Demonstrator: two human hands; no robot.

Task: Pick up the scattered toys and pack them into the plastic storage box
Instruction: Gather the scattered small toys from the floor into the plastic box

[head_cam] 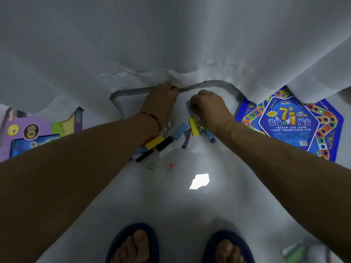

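Head view: both arms reach down and forward into a translucent plastic storage box [121, 95] on the floor.

Left hand [161, 100] is curled closed over the far rim; right hand [208, 106] is bunched, fingertips pressed together, its contents not discernible. Inside lie a yellow block [194, 126], blue block [180, 131], black blocks [164, 145], marbles [212, 139] and a die [161, 132]. A blue game board [296, 126] lies right.
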